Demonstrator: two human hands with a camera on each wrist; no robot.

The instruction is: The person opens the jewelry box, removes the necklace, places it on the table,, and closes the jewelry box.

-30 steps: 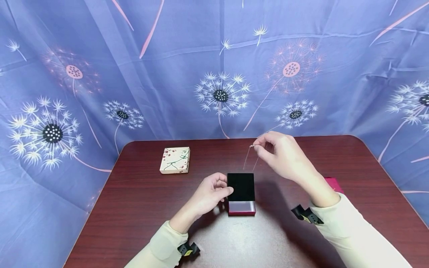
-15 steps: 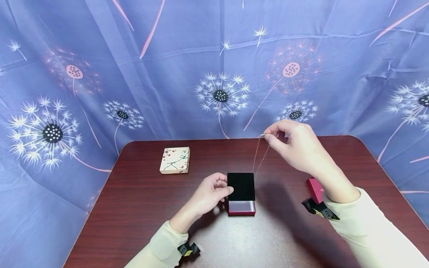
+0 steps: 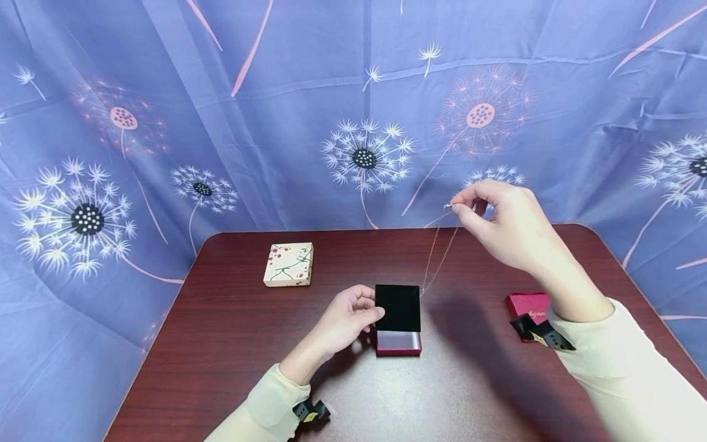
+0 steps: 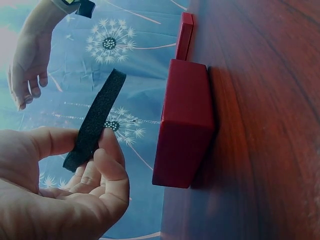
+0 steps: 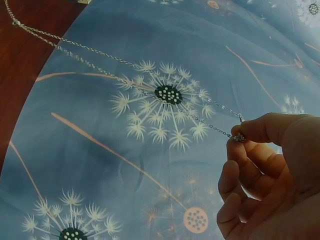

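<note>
My left hand (image 3: pixel 353 310) pinches a thin black square pad (image 3: pixel 397 308) by its left edge, thumb on top. The pad is raised over a small dark red box base (image 3: pixel 399 352), whose pale inside shows at the front. In the left wrist view the pad appears edge-on, apart from the box. High to the right, my right hand (image 3: pixel 505 227) pinches a fine silver chain necklace (image 5: pixel 15 23) near its clasp, between thumb and forefinger. Two strands hang from the fingertips and join lower down. The chain's bottom end runs to the box's rim in the left wrist view.
A red box lid (image 3: pixel 527 304) lies on the right of the dark wooden table (image 3: pixel 221 344), partly behind the right wrist strap. A cream, flower-patterned box (image 3: pixel 288 264) sits at the back left. A blue dandelion-print curtain (image 3: pixel 276 153) stands behind the table.
My right hand has moved up and to the right, stretching the necklace's strands higher above the table. More of the red lid shows now. The left hand and pad have stayed put.
</note>
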